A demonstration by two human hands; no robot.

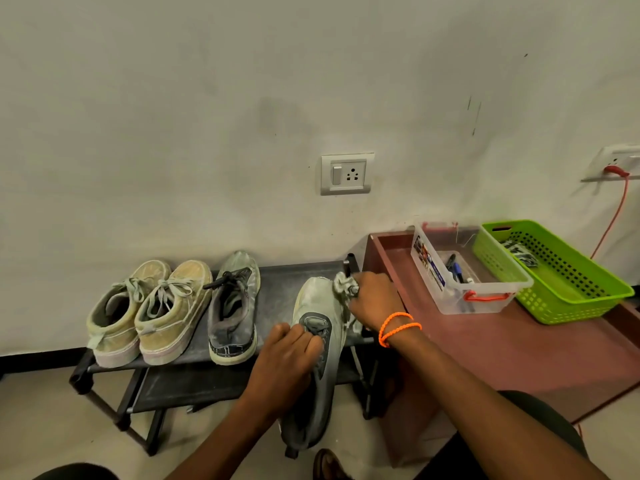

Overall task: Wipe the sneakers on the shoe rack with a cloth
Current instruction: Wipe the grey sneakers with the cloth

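Beyond my grip rises a pale, scuffed wall, with a grey switch-and-socket plate set in it just above. Far to the right of my grip a second socket feeds a red cord hanging down the wall. Right of my grip stands a low reddish-brown table. Below lies a light floor, edged by a dark skirting strip at the wall's foot.

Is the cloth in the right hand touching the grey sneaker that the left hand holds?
Touching. The head view shows the cloth, bunched in the right hand, pressed against the toe of the grey sneaker, with no gap between them. The left hand grips its middle.
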